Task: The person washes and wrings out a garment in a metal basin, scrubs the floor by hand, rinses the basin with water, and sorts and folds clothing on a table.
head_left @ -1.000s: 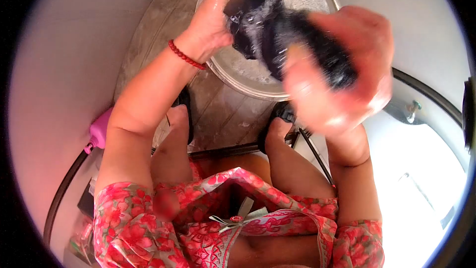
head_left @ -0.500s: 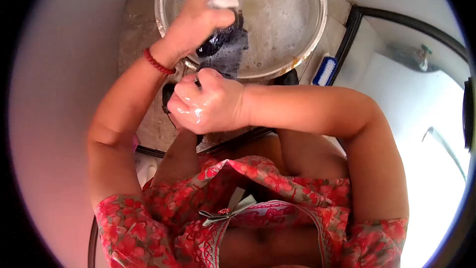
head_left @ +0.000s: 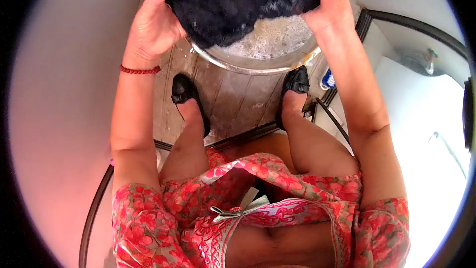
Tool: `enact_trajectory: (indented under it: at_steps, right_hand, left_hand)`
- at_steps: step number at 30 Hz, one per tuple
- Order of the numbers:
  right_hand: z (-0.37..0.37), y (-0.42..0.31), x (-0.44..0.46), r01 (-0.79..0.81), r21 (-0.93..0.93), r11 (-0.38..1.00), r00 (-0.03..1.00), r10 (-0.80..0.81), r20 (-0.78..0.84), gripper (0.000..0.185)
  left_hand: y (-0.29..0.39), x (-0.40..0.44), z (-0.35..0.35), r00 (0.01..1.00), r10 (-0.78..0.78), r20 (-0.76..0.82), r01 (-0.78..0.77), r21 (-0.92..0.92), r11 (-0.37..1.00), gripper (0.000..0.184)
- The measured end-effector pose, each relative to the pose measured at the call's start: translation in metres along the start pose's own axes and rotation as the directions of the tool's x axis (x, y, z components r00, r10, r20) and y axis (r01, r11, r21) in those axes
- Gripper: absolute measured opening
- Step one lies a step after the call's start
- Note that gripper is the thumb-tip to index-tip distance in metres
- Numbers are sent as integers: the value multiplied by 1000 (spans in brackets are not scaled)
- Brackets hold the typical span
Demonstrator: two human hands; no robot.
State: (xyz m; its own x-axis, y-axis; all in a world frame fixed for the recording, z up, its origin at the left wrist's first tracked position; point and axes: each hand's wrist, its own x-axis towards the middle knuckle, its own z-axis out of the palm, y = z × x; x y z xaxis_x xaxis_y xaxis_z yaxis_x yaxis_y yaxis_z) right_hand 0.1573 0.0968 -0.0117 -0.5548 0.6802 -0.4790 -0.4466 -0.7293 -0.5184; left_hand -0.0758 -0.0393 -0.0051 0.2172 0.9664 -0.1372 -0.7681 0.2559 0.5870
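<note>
A dark, wet cloth (head_left: 223,7) with suds on it is stretched between my two hands over the metal basin. My left hand (head_left: 153,27), with a red bead bracelet (head_left: 140,70) at the wrist, grips its left end; a bit of white material shows by the fingertips. At the right end, my right hand (head_left: 334,10) holds the cloth with the thumb below it. Beneath is the round metal basin (head_left: 248,68) of foamy water, its far side cut off or covered by the cloth. The cloth's exact kind is unclear.
My feet in black shoes (head_left: 186,89) stand on a wet tiled floor (head_left: 238,99) before the basin. A blue and white scrub brush (head_left: 327,78) lies to the right, partly behind my forearm. Farther right are a black-edged frame (head_left: 364,20) and a tap (head_left: 430,59).
My hands have moved apart and upward, away from my body. The cloth, bunched between them before, is now spread wide across the basin.
</note>
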Motion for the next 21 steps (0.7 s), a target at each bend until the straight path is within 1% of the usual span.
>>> enact_trajectory:
  at_steps: [1, 2, 3, 4, 5, 7, 8, 9, 10, 11, 12, 13, 14, 15, 16, 17, 18, 19, 20, 21]
  right_hand:
    - [-6, 2, 8, 7, 45, 999, 1000, -5, -27, 18]
    - [-11, 4, 14, 19, 87, 996, 999, -14, -52, 20]
    - [-12, 6, 14, 14, 84, 996, 999, -10, -50, 20]
    - [-12, 8, 11, -64, 113, 992, 998, 66, -11, 23]
    - [-11, 10, 8, -143, 139, 980, 990, 141, 28, 25]
    - [-6, 16, 0, -166, 116, 979, 986, 162, 47, 27]
    - [-2, 19, -6, -184, 96, 978, 982, 178, 65, 29]
    - [8, 24, -13, -195, 176, 965, 980, 197, 6, 21]
    - [12, 28, -18, -193, 178, 965, 981, 195, 8, 21]
    - [15, 32, -22, -235, 183, 955, 969, 244, -25, 29]
    - [15, 35, -23, -275, 188, 943, 955, 290, -59, 39]
    - [11, 41, -22, -291, 142, 946, 947, 307, -100, 53]
    - [-1, 46, -20, -353, 180, 918, 932, 363, -23, 51]
    - [-2, 46, -23, -381, 191, 905, 918, 395, -41, 50]
    - [-1, 46, -26, -408, 202, 891, 903, 426, -59, 50]
    - [-4, 48, -25, -432, 197, 880, 885, 455, -93, 47]
    - [-4, 51, -26, -429, 185, 884, 886, 451, -106, 42]
    - [-1, 54, -27, -447, 184, 876, 866, 475, -156, 39]
    - [2, 57, -30, -465, 184, 866, 844, 496, -204, 36]
    - [1, 61, -34, -504, 176, 846, 826, 531, -190, 32]
  left_hand:
    - [4, -1, -8, 987, 146, -60, -134, 175, 975, 55]
    - [11, -5, -30, 970, 172, -170, -103, 353, 930, 54]
    - [11, -2, -30, 952, 251, -177, -147, 452, 880, 54]
    - [11, 0, -29, 928, 327, -176, -184, 546, 817, 53]
    - [11, -2, -34, 926, 331, -180, -186, 545, 817, 53]
    - [8, -7, -41, 910, 345, -230, -266, 316, 911, 56]
    - [4, -10, -42, 908, 348, -234, -268, 315, 910, 56]
    - [0, -11, -34, 869, 350, -349, -296, 199, 934, 57]
    - [-5, -8, -27, 823, 334, -460, -334, 83, 939, 58]
    - [-7, -3, -24, 819, 366, -442, -363, 95, 927, 57]
    - [-8, -2, -25, 821, 366, -438, -362, 96, 927, 57]
    - [-12, -1, -27, 839, 326, -436, -335, 59, 941, 58]
    - [-16, -1, -29, 855, 285, -433, -306, 22, 952, 58]
    - [-16, 2, -32, 983, 142, -121, -174, -331, 927, 57]
    - [-18, 3, -32, 983, 141, -117, -172, -329, 928, 57]
    - [-22, 3, -32, 953, 145, -267, -197, -179, 964, 55]
    - [-25, 2, -30, 897, 170, -408, -196, -23, 980, 53]
    - [-29, 0, -30, 878, 193, -439, -193, 44, 980, 55]
    - [-32, -5, -31, 878, 194, -437, -193, 47, 980, 55]
    - [-35, -12, -34, 890, 183, -419, -201, 2, 980, 56]
